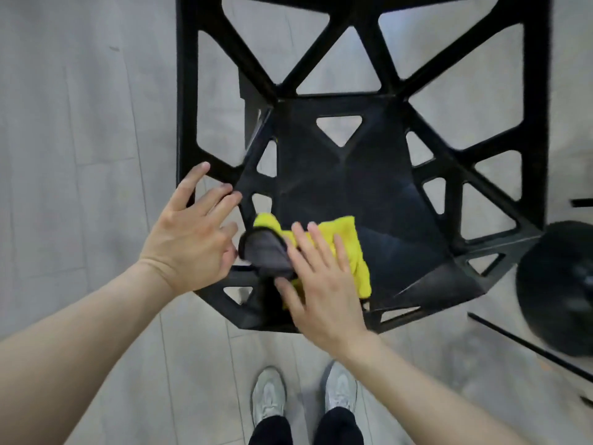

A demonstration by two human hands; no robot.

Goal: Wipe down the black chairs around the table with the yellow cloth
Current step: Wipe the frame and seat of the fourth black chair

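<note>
Cloth [345, 248] on chair [359, 184] seat, near edge

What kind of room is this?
Probably an indoor dining or café area: a black chair on a pale tiled floor, with what looks like a round table base beside it.

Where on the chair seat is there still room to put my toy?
The seat is bare behind the yellow cloth, up to the triangular hole, and right of it. The near left corner is crowded by cloth, left hand and right hand.
</note>
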